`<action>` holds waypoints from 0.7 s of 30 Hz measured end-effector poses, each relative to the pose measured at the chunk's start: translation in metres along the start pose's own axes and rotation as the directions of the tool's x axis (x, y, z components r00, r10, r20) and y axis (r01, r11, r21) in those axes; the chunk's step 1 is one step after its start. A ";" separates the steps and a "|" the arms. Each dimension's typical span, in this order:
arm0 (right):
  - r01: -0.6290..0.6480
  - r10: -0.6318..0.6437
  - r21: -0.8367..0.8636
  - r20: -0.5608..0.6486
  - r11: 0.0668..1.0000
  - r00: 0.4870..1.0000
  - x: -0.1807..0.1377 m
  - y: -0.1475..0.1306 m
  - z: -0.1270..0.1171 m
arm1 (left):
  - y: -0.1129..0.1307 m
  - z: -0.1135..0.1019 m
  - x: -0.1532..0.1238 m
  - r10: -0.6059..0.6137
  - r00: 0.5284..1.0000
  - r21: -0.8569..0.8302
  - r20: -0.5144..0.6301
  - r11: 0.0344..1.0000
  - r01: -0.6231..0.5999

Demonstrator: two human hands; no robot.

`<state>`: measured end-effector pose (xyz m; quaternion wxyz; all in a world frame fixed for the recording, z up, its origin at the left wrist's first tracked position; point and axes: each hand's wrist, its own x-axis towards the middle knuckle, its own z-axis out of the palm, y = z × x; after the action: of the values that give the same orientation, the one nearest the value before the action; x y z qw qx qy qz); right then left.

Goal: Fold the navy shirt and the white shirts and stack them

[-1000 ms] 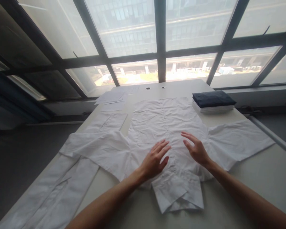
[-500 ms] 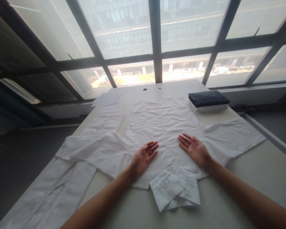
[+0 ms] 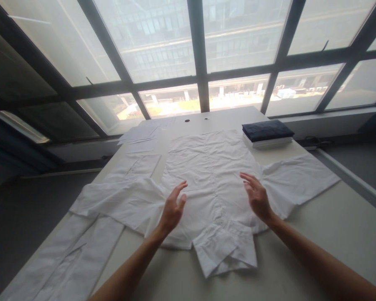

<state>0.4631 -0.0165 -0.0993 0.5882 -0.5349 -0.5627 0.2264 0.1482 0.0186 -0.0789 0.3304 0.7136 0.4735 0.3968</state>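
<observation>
Left hand and right hand hover edge-on above the crumpled white cotton shirt spread flat on the pale desk. Fingers of both are extended and loosely apart, gripping nothing

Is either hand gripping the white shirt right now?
No, the left hand and right hand are both open above the white shirt, grasping nothing.

— How many garments lie on the pale surface?
— One white button shirt spread flat, one long white cloth piece at the left, one dark blue folded cloth on a white stack.
— And hands?
— Two bare hands: left hand, right hand.
</observation>
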 end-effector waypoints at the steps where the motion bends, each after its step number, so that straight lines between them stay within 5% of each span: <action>1: 0.069 -0.056 -0.125 0.105 0.990 0.993 -0.003 -0.007 0.010 | 0.005 0.011 0.004 0.047 0.996 0.141 0.073 0.988 -0.057; 4: 0.230 -0.079 -0.409 0.354 0.883 0.932 -0.010 -0.018 0.042 | 0.017 0.051 0.011 0.095 0.954 0.423 0.286 0.880 -0.215; 8: 0.365 -0.011 -0.583 0.521 0.726 0.853 -0.013 -0.010 0.068 | 0.020 0.087 0.012 0.121 0.907 0.588 0.404 0.725 -0.359; 21: 0.361 0.118 -0.703 0.534 0.613 0.837 -0.015 0.002 0.071 | 0.006 0.093 0.010 0.135 0.897 0.695 0.420 0.588 -0.414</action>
<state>0.3960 -0.0021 -0.1220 0.1312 -0.6100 -0.7795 0.0550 0.2346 0.0168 -0.1145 0.0007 0.9049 0.4179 0.0809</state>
